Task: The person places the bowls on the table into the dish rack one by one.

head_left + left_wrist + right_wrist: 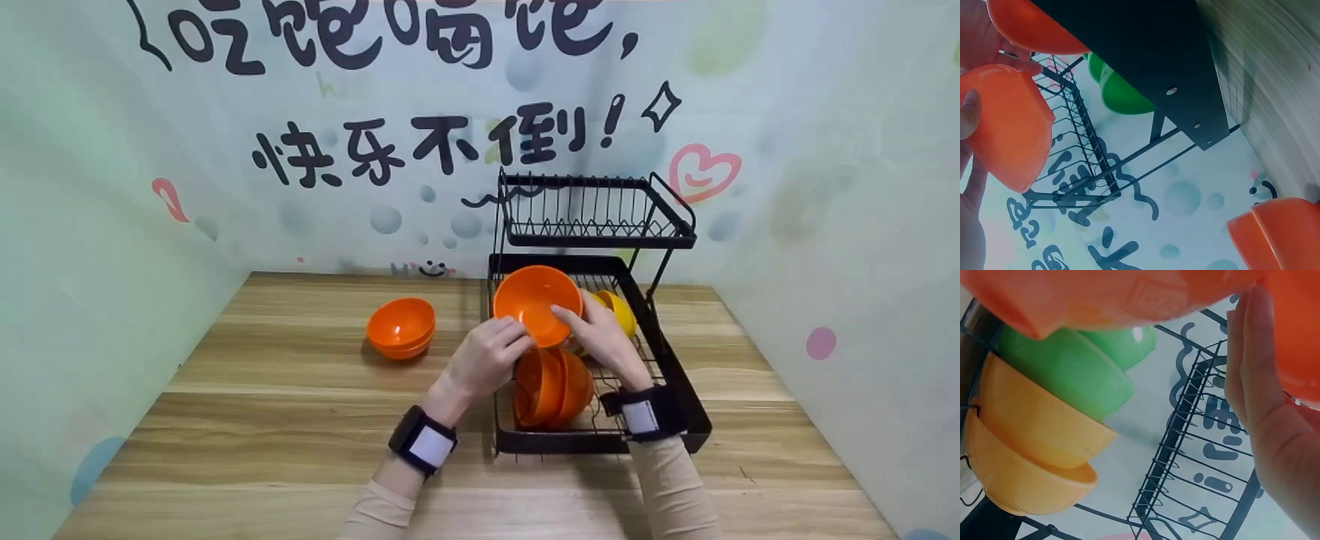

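Observation:
An orange bowl (536, 292) is held up above the front of a black dish rack (600, 442), its inside facing the head camera. My left hand (487, 356) pinches its lower left rim. On the other side my right hand (606, 337) grips the bowl, thumb inside and fingers behind. Just below, orange bowls (551, 390) stand on edge in the rack's lower tier. Yellow bowls (620, 311) lean farther back, partly hidden by my right hand. Green bowls (1067, 371) show beside the yellow ones in the right wrist view; in the head view they are hidden.
Two stacked orange bowls (401, 330) sit on the wooden table (285, 420) left of the rack. The rack's upper wire tier (592, 214) rises at the back, near the printed backdrop (375, 195). Backdrop sheets also flank the table on both sides.

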Tool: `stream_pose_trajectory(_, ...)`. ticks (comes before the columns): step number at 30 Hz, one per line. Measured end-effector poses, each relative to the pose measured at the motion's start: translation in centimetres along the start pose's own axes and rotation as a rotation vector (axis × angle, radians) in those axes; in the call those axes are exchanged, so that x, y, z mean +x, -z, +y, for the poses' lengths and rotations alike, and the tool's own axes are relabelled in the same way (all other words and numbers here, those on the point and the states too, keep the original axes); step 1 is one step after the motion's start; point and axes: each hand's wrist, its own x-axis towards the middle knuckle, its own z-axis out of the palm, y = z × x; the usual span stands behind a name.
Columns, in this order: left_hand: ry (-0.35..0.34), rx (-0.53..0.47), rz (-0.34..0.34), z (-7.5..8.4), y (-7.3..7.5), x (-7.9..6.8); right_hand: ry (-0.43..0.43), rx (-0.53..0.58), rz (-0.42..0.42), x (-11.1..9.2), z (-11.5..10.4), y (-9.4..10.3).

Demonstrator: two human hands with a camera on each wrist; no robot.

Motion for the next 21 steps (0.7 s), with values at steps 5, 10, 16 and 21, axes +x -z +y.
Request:
stream_pose_trajectory(5,-0.031,0.005,0.032,0.39,-0.13,0.21,0.0,0.033,0.023,0.19,0.16,0.07)
stream_pose_trajectory(10,-0.047,0.026,0.049,0.63,-0.27,0.31,0.011,0.118,0.018,0.32,0.05,0.12)
stream_pose_trajectory(16,-0.039,0.036,0.04,0.86,-0.48,0.43,0.018,0.201,0.022,0.29,-0.38,0.11)
stream_pose_trajectory(21,0.022,-0.002,0.028,0.85,-0.55,0.45,0.011,0.191,0.06,0.37,-0.33,0.35)
